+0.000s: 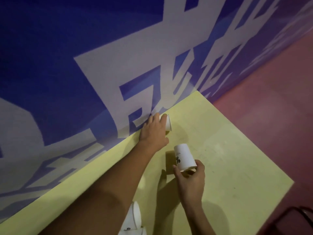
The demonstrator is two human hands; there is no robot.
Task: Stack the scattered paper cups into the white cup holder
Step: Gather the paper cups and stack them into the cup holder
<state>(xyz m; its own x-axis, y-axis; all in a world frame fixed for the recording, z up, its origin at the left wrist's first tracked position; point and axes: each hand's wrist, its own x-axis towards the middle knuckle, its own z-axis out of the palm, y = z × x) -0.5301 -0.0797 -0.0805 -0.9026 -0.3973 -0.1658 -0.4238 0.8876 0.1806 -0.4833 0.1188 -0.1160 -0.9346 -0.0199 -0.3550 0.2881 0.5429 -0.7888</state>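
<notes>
The left hand (153,131) reaches to the far edge of the yellow table (237,158), by the blue wall (50,65). Its fingers curl over a paper cup (168,124) lying on its side just right of the palm. The right hand (190,177), nearer, grips a second cup (184,157) at its open rim, with the base pointing away. More white cups (134,216) lie at the near edge, partly hidden under the left forearm.

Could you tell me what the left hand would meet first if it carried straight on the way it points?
The left hand grips a paper cup; just beyond that stands the blue-and-white wall, probably next, though depth is unclear.
</notes>
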